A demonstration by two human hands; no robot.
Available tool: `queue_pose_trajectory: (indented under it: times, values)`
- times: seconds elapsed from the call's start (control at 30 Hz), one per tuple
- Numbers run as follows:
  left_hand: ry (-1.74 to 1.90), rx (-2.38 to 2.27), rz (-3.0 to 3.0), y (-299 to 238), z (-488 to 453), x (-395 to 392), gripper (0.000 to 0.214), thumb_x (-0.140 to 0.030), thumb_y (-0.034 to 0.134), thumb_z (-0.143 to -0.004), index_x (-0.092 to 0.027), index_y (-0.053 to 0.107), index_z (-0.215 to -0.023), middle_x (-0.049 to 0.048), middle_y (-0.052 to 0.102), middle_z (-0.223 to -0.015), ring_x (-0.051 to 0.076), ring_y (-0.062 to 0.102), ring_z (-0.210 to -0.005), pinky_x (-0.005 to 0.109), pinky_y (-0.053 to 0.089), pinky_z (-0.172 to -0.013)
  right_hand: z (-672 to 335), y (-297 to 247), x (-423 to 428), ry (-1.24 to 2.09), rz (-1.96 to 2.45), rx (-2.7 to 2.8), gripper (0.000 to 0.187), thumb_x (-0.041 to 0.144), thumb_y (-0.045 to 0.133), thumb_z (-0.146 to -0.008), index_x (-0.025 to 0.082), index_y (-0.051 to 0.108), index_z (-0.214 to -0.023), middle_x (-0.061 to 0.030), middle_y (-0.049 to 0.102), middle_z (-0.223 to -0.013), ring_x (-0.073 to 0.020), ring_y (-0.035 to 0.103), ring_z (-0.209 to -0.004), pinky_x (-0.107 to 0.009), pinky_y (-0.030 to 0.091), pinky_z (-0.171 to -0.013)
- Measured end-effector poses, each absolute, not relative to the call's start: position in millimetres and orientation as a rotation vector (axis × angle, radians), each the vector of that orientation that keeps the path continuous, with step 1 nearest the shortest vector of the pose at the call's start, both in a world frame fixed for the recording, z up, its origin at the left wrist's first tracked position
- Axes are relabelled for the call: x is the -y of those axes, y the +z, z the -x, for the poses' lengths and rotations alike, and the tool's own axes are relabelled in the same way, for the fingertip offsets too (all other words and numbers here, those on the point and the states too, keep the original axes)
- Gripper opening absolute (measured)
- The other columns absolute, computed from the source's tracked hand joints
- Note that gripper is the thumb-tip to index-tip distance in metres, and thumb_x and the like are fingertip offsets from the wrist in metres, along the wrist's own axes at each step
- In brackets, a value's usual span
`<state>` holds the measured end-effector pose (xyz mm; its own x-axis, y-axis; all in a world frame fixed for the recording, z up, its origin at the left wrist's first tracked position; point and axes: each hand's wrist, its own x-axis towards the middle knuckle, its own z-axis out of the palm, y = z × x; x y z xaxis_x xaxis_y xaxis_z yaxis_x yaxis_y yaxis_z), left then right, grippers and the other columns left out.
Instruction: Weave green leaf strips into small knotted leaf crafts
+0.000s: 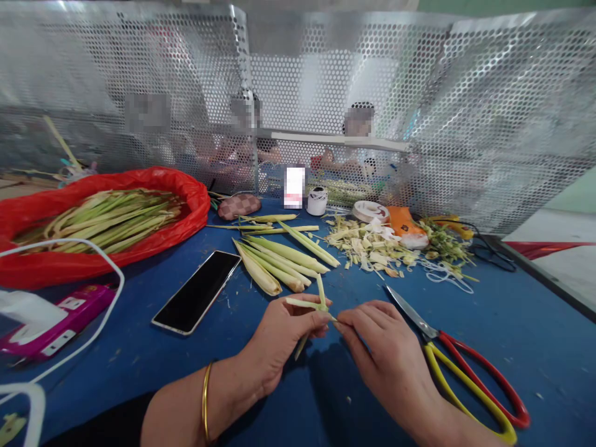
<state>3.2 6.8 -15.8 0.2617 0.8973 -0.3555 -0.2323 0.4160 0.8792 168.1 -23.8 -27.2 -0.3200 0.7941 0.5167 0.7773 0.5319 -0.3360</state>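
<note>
Between my two hands are pale green leaf strips [321, 293], folded across each other, with ends sticking out up, left and down. My left hand [282, 332] pinches the crossing point between thumb and fingers. The thumb and forefinger of my right hand [386, 354] are closed on a short end that points right. Just beyond my hands lies a bunch of pale green husk-like leaves [284, 257]. Open scissors [431, 334] with one red and one yellow handle rest on the blue table [261, 403], right of my right hand.
Left are a red bag [200, 205] of long leaves, a magenta power strip [84, 316], a white cable [121, 279] and a phone [198, 295]. Scraps [358, 242], a tape roll [371, 211] and an orange packet [404, 225] lie back right. Behind a perforated metal screen [298, 81] sit people.
</note>
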Motion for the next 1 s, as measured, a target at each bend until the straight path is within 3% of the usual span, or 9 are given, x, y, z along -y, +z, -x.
queue_pose_trajectory:
  times: [0.33, 0.5, 0.67, 0.77, 0.9, 1.0]
  values:
    - [0.945, -1.112, -1.039, -21, -5, -11, 0.029, -0.032, 0.076, -0.065, -0.010, 0.071, -0.082, -0.0001, 0.060, -0.053, 0.012, 0.053, -0.051, 0.024, 0.045, -0.054, -163, -23, 35, 0.282, 1.173, 2.106, 0.021, 0.015, 0.043, -0.093, 0.021, 0.055, -0.077, -0.0003, 0.059, -0.070, -0.0141, 0.051, -0.063, -0.031, 0.036, -0.074]
    - [0.799, -0.975, -1.065, -16, 0, -10, 0.025, -0.032, 0.076, -0.065, -0.012, 0.071, -0.079, -0.0012, 0.058, -0.055, 0.011, 0.051, -0.051, 0.024, 0.043, -0.055, -170, -17, 22, 0.801, 1.415, 1.594, 0.022, 0.040, 0.056, -0.087, 0.020, 0.064, -0.090, -0.0027, 0.063, -0.079, -0.0179, 0.056, -0.075, -0.028, 0.041, -0.066]
    - [0.626, -0.887, -1.027, -15, 1, -8, 0.034, -0.046, 0.067, -0.075, -0.013, 0.068, -0.069, -0.0008, 0.054, -0.054, 0.010, 0.048, -0.051, 0.024, 0.043, -0.058, -166, -14, 16, 1.327, 1.269, 1.233, 0.026, 0.043, 0.069, -0.075, 0.017, 0.066, -0.073, -0.0002, 0.060, -0.069, -0.0131, 0.049, -0.065, -0.024, 0.040, -0.061]
    - [0.581, -0.897, -1.049, -16, 1, -8, 0.040, -0.053, 0.067, -0.073, -0.014, 0.067, -0.065, -0.0012, 0.053, -0.054, 0.009, 0.044, -0.049, 0.023, 0.042, -0.056, -162, -15, 17, 1.327, 1.253, 1.158, 0.027, 0.041, 0.072, -0.072, 0.017, 0.063, -0.066, 0.0009, 0.057, -0.066, -0.0121, 0.047, -0.062, -0.024, 0.039, -0.059]
    - [0.580, -0.927, -1.156, -17, 0, -7, 0.033, -0.045, 0.073, -0.068, -0.014, 0.074, -0.079, -0.0003, 0.060, -0.066, 0.007, 0.040, -0.049, 0.020, 0.033, -0.049, -159, -19, 18, 1.301, 1.246, 1.155, 0.029, 0.041, 0.071, -0.073, 0.017, 0.059, -0.060, 0.0019, 0.055, -0.060, -0.0118, 0.047, -0.060, -0.024, 0.039, -0.059]
    - [0.557, -0.949, -1.186, -20, 0, -7, 0.027, -0.040, 0.072, -0.070, -0.014, 0.075, -0.076, -0.0017, 0.055, -0.058, 0.008, 0.040, -0.048, 0.021, 0.031, -0.047, -158, -21, 18, 1.293, 1.247, 1.135, 0.030, 0.041, 0.071, -0.071, 0.018, 0.058, -0.057, 0.0020, 0.055, -0.056, -0.0117, 0.046, -0.057, -0.025, 0.039, -0.057]
